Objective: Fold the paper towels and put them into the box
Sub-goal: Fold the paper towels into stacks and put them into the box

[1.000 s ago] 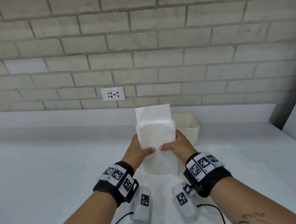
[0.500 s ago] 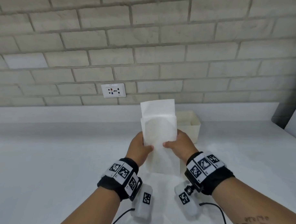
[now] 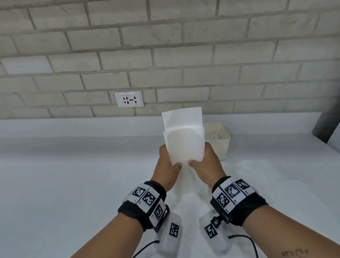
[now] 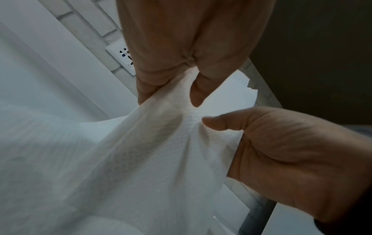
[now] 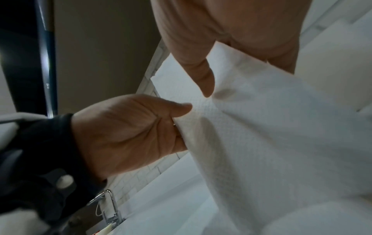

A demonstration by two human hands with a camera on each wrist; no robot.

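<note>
Left hand (image 3: 167, 165) and right hand (image 3: 206, 162) both pinch the paper towel (image 3: 184, 143) upright, probably lining up edges for folding before the box (image 3: 222, 141).

White embossed paper towel (image 3: 184, 145), fine dimpled weave pattern. Cream rectangular plastic box (image 3: 224, 144), plain. Pale grey-beige brick wall (image 3: 162, 52), running-bond courses. White wall socket plate (image 3: 129, 99) carrying red, blue and black marks. White countertop (image 3: 71, 190), unpatterned. Black wrist straps (image 3: 143, 203) bearing black-and-white square coded markers.
</note>
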